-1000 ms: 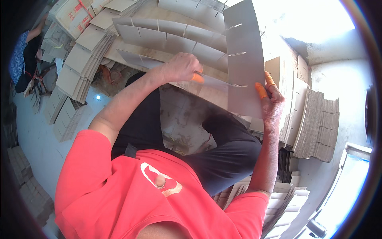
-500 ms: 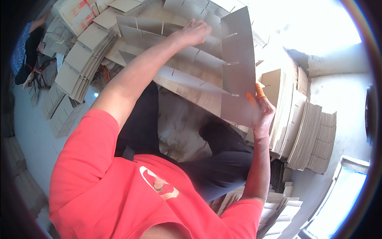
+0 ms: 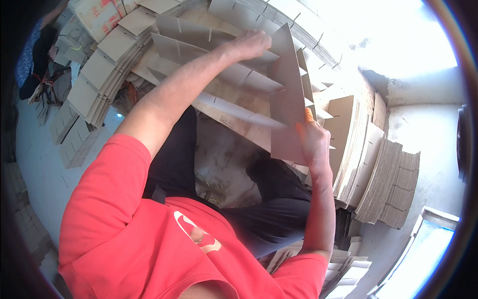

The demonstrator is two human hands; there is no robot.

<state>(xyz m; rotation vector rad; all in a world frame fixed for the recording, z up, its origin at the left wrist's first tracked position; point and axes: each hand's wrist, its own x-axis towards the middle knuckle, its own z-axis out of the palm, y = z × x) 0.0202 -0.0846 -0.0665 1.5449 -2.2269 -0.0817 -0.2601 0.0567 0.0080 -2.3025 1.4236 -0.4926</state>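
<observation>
Several long slotted cardboard strips (image 3: 249, 79) stand on edge over a wooden board (image 3: 234, 94). Across their right-hand part stands a cardboard divider (image 3: 288, 99), its slots meeting the strips, whose ends poke out on its far side. My right hand (image 3: 314, 137) is closed on the divider's near right edge; orange wrapping shows on a finger. My left hand (image 3: 253, 45) is closed at the far strips, close to the divider's far end. Its fingertips are turned away, but it seems to pinch the upper edge of a strip.
Stacked slotted cardboard (image 3: 107, 65) curves along the left, and another stack (image 3: 303, 30) lies behind the strips. More bundles (image 3: 388, 174) stand at the right beside the wall. A printed carton (image 3: 102, 17) sits at the back left, near another person's arm and clothing (image 3: 37, 60).
The crosswise divider has come down and left onto the strips, with strip ends now showing beyond it. My right hand moved left with it; my left hand shifted slightly right.
</observation>
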